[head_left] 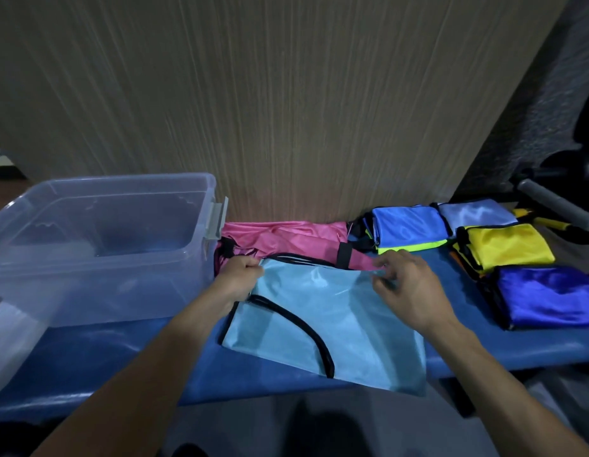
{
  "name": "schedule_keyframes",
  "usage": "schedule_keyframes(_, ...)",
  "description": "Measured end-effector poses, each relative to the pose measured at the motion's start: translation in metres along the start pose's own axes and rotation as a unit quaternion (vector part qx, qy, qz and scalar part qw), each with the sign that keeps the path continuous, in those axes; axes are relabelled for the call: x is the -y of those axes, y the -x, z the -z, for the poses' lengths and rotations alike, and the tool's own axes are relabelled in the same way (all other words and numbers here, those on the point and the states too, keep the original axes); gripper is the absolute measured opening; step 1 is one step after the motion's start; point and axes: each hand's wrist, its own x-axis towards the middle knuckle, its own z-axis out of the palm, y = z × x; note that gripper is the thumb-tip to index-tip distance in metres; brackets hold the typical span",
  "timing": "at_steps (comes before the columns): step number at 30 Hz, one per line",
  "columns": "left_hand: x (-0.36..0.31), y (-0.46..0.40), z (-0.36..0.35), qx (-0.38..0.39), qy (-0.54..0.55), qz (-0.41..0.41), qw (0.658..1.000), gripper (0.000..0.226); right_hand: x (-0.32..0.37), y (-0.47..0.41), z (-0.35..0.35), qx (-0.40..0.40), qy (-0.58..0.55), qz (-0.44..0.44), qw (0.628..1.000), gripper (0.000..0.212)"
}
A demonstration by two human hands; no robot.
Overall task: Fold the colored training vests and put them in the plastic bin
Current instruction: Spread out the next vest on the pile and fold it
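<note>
Now both hands, left hand (242,275) and right hand (407,285), pinch the light-blue vest (323,321).

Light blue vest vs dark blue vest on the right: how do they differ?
The light blue vest lies spread wide on the blue table; the dark blue vest is folded into a compact packet. Both hands, left and right, pinch the light blue vest's far edge; nothing touches the dark blue one. The light blue vest overlaps the pink vest. Both have black trim.

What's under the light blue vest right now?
The light blue vest lies on the blue bench, its far edge overlapping the pink vest. Anything else beneath is hidden.
</note>
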Motion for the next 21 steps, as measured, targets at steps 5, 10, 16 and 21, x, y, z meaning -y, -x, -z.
schedule_keyframes(5,0.0,-0.005,-0.008,-0.043,-0.065,-0.06,0.995,0.033,-0.023,-0.007,-0.001,0.058,0.032,-0.006,0.998,0.025)
schedule_keyframes(10,0.001,-0.008,-0.015,-0.116,-0.17,-0.129,0.97,0.03,-0.033,-0.015,0.004,0.039,-0.047,-0.046,0.997,0.013)
schedule_keyframes(16,0.0,-0.011,-0.025,-0.138,-0.386,-0.189,0.892,0.02,-0.037,-0.017,-0.004,0.061,-0.02,-0.112,0.992,0.017)
schedule_keyframes(21,-0.01,-0.002,-0.033,-0.175,-0.478,-0.192,0.839,0.045,-0.036,-0.001,0.005,0.019,-0.017,-0.176,0.984,0.044)
